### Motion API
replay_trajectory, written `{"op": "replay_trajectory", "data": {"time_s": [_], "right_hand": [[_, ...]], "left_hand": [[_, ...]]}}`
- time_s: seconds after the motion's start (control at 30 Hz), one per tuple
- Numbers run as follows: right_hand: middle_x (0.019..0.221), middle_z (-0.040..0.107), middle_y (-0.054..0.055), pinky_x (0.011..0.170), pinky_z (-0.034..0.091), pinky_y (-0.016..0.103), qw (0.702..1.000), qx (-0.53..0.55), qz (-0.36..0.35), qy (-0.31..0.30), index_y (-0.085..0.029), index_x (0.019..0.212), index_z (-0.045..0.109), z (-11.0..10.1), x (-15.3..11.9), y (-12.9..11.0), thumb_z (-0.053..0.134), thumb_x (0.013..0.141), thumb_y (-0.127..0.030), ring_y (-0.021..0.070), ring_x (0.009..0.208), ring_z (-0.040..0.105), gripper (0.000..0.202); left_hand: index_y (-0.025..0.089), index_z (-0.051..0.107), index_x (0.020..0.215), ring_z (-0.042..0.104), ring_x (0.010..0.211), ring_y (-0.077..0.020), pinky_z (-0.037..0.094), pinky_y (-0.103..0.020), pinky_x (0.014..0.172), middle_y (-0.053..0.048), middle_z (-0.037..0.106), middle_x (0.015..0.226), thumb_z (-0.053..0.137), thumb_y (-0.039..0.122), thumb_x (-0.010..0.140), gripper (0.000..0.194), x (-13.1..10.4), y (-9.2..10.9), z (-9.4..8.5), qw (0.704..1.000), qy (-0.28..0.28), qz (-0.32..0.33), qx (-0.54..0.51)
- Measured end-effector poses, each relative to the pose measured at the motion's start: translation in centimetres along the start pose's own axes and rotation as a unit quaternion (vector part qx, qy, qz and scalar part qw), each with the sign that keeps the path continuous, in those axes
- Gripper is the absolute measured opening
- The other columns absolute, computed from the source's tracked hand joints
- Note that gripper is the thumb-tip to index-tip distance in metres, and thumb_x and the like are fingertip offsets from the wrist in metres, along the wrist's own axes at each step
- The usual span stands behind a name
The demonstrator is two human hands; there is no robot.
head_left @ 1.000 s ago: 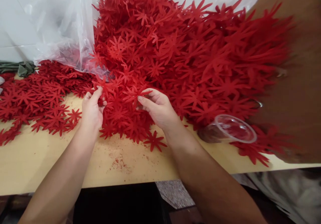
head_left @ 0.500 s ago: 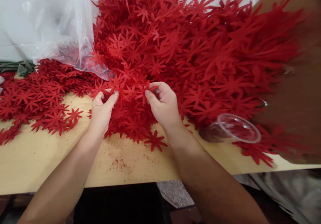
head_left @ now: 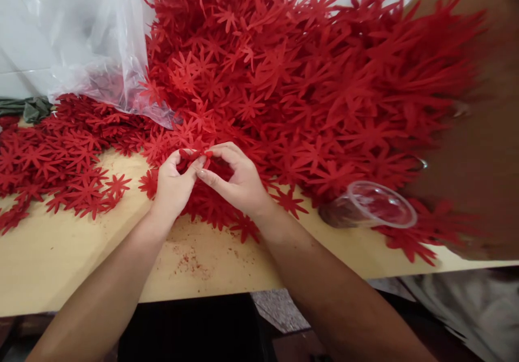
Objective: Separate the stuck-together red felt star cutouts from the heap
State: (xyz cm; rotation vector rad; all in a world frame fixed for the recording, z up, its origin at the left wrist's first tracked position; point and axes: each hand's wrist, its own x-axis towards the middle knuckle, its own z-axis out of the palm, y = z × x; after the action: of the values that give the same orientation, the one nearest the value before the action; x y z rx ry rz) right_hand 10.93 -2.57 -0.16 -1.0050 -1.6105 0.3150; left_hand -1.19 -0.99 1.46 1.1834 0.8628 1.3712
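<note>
My left hand (head_left: 176,181) pinches a red flower-shaped piece (head_left: 190,156) between thumb and forefinger. Right beside it, the thumb and fingers of my right hand (head_left: 237,181) close on the same small red piece, and the fingertips of both hands nearly touch. Part of the piece is hidden by my fingers. Behind and below my hands rises a big heap of red flower-shaped pieces (head_left: 259,75) with narrow petals. One loose red piece (head_left: 288,201) lies just right of my right wrist.
A clear plastic cup (head_left: 367,205) lies tilted at the right, near a brown board (head_left: 470,178). At the left are a clear plastic bag (head_left: 97,43), a flatter spread of red pieces (head_left: 81,162) and dark green cloth (head_left: 30,108). Red crumbs dot the wooden table (head_left: 101,254).
My right hand has moved left from the heap to meet my left hand, closing on the piece there. A loose red piece now shows to the right of my right wrist.
</note>
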Motion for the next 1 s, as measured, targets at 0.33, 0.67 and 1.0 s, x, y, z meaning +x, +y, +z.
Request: {"op": "replay_trajectory", "data": {"time_s": [0.33, 0.67, 1.0], "right_hand": [[0.084, 0.067, 0.003, 0.073, 0.052, 0.033, 0.985, 0.128, 0.114, -0.017, -0.019, 0.087, 0.062, -0.2, 0.3, -0.1, 0.065, 0.073, -0.043, 0.0147, 0.075, 0.062, 0.028], [0.048, 0.037, -0.005, 0.045, 0.03, 0.025, 0.987, 0.022, 0.127, 0.092, -0.021, 0.056, 0.041, -1.1, 0.8, 0.6, 0.047, 0.084, -0.051, 0.0067, 0.044, 0.034, 0.042], [0.117, 0.06, 0.011, 0.097, 0.044, 0.046, 0.99, -0.093, 0.003, 0.102, -0.023, 0.112, 0.059, -1.1, 0.3, 1.3, 0.051, 0.083, -0.045, 0.0232, 0.112, 0.053, 0.037]], "left_hand": [[0.017, 0.059, 0.078, 0.058, 0.08, -0.0104, 0.046, -0.024, 0.077, 0.0, 0.064, 0.08, 0.064, 0.03, 0.074, 0.015, -0.3, 0.0, -0.2, 0.999, -0.025, -0.023, 0.032], [0.018, 0.06, 0.089, 0.058, 0.071, -0.0113, 0.045, -0.021, 0.058, -0.003, 0.066, 0.087, 0.054, 0.044, 0.081, 0.027, -0.2, 0.8, -0.4, 0.983, -0.05, -0.163, -0.076], [0.016, 0.059, 0.084, 0.057, 0.065, -0.008, 0.05, -0.023, 0.065, 0.0, 0.065, 0.078, 0.052, 0.014, 0.079, 0.009, -0.4, 0.9, -0.1, 0.977, -0.041, -0.184, -0.1]]}}
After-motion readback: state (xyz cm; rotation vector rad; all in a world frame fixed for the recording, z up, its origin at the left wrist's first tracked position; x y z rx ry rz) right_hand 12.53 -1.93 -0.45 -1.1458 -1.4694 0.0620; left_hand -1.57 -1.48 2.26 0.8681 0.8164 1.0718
